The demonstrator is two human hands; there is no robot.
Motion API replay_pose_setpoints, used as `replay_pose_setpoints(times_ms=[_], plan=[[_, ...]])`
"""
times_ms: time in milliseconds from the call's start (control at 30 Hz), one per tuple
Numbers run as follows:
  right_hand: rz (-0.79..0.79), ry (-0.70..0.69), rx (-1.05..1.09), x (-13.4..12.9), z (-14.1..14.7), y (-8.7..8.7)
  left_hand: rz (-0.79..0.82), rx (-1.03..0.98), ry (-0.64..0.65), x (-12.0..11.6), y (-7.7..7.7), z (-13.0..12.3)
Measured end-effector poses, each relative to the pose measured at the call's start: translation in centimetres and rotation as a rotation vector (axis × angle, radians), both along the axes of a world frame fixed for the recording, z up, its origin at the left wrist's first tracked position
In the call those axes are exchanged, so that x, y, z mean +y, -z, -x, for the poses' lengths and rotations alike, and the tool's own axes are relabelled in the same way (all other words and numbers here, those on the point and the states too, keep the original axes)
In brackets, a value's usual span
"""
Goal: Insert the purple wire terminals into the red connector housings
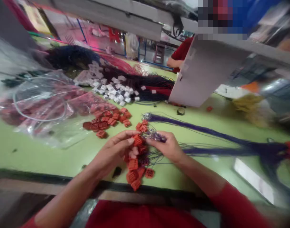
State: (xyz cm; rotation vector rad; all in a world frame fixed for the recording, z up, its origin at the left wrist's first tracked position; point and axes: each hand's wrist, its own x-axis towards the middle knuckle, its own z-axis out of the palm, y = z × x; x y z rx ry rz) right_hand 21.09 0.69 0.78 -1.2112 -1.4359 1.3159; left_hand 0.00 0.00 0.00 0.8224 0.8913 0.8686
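Observation:
My left hand (pixel 119 144) is closed on a red connector (pixel 137 139), pinched between thumb and fingers. Close beside it, my right hand (pixel 167 146) grips the metal-tipped ends of a bundle of purple wires (pixel 159 136). Below and between the hands lie several more red connectors (pixel 133 164), some at the table's front edge, with thin dark wires running among them. A second purple wire bundle (pixel 183 122) lies behind my right hand, its metal tips pointing left. Whether a wire tip touches the held connector is too blurred to tell.
Red connectors (pixel 102 125) spill from a clear plastic bag (pixel 64 126) on the green table (pixel 52 158). White connectors (pixel 111 90) and dark wires lie behind. A grey panel (pixel 199 69), black tape roll (pixel 180 111) and white strip (pixel 254 180) are rightward. Another person's red sleeve (pixel 183 52) shows beyond.

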Motion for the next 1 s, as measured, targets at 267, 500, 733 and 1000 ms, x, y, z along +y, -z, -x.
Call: replay_pose_setpoints(times_ms=[267, 500, 733, 1000], plan=[[-0.089, 0.065, -0.001, -0.7, -0.3, -0.7, -0.102, -0.026, -0.001, -0.2, 0.4, -0.6], [-0.131, 0.065, -0.042, -0.8, -0.2, -0.4, -0.119, 0.008, -0.027, -0.2, 0.2, -0.8], [-0.181, 0.060, -0.076, -1.2, -0.3, -0.1, -0.143, 0.033, -0.020, -0.4, 0.3, -0.8], [-0.182, 0.022, -0.059, -1.1, -0.4, 0.2, -0.104, 0.058, 0.011, -0.5, 0.3, -1.4]])
